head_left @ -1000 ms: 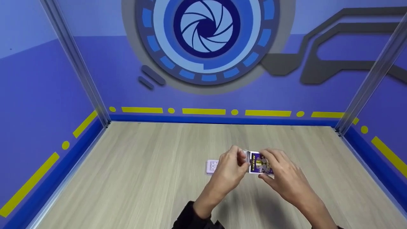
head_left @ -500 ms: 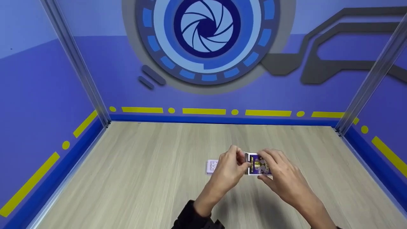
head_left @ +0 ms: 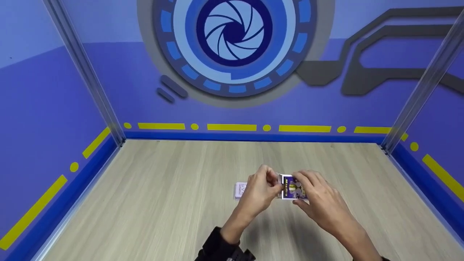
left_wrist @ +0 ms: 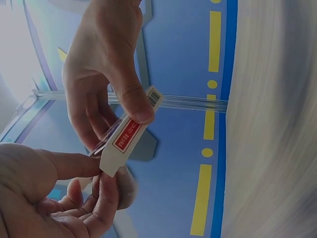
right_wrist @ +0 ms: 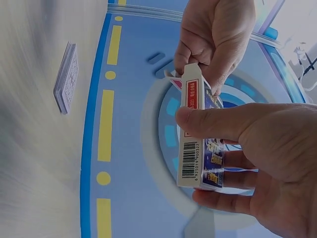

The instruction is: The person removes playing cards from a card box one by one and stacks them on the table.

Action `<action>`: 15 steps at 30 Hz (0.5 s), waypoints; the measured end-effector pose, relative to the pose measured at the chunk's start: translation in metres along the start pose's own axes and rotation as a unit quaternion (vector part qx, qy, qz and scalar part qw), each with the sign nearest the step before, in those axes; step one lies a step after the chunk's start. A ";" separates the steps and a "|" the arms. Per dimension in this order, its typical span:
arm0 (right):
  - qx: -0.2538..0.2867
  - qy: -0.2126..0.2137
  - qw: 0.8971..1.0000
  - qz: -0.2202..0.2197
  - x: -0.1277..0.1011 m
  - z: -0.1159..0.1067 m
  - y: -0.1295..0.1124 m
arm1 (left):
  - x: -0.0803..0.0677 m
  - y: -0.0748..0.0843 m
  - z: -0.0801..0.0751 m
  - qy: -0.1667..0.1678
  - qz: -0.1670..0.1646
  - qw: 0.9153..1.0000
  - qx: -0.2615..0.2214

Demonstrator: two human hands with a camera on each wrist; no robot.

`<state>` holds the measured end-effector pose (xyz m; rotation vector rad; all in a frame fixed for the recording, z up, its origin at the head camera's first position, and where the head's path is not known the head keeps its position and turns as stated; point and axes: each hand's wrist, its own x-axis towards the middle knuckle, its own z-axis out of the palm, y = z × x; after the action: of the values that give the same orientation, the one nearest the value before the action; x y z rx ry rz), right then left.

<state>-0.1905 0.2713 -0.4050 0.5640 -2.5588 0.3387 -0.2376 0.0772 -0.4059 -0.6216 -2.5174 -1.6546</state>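
Head view. A small white cardboard box (head_left: 291, 187) with a purple-and-yellow printed face is held in the air between two bare hands, above a pale wood-grain bench (head_left: 163, 192). The left hand (head_left: 257, 194), emerging from a black sleeve (head_left: 218, 245), grasps the box's 9 o'clock end between thumb and fingers. The right hand (head_left: 322, 199) has its grip round the 3 o'clock end. On the bench at 9 o'clock from the box lies a pale lilac, pattern-backed stack of cards (head_left: 239, 190), partly hidden by the left hand. Between 11 and 12 o'clock, a round blue aperture emblem (head_left: 235, 30) decorates the violet-blue wall (head_left: 108, 90).

Left wrist view. The box is tilted, its narrow white side showing a red label (left_wrist: 127, 135). The left hand enters from 8 o'clock, digits at the box's lower end; the right hand comes from 11 o'clock, thumb laid on the narrow side.

Right wrist view. The right hand, between 3 and 4 o'clock, presses its thumb across the narrow side, above a black barcode (right_wrist: 189, 159). A flap (right_wrist: 174, 79) stands out at the box's upper end, beside the left hand. The card stack lies between 9 and 10 o'clock.
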 end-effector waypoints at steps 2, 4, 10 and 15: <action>0.001 -0.002 1.000 0.005 0.000 0.000 0.001 | 0.001 -0.001 -0.001 -0.001 0.001 1.000 -0.003; 0.001 -0.004 1.000 0.009 0.000 0.000 0.001 | 0.002 -0.001 -0.002 -0.001 0.005 1.000 -0.006; 0.011 -0.012 0.999 0.029 0.000 -0.001 0.006 | 0.004 0.001 -0.008 0.004 0.032 0.999 0.012; 0.021 -0.011 0.999 0.039 0.000 -0.003 0.011 | 0.002 0.005 -0.014 0.008 0.068 0.995 0.074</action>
<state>-0.1940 0.2816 -0.4039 0.4876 -2.6055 0.4173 -0.2404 0.0669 -0.3950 -0.7429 -2.4959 -1.4071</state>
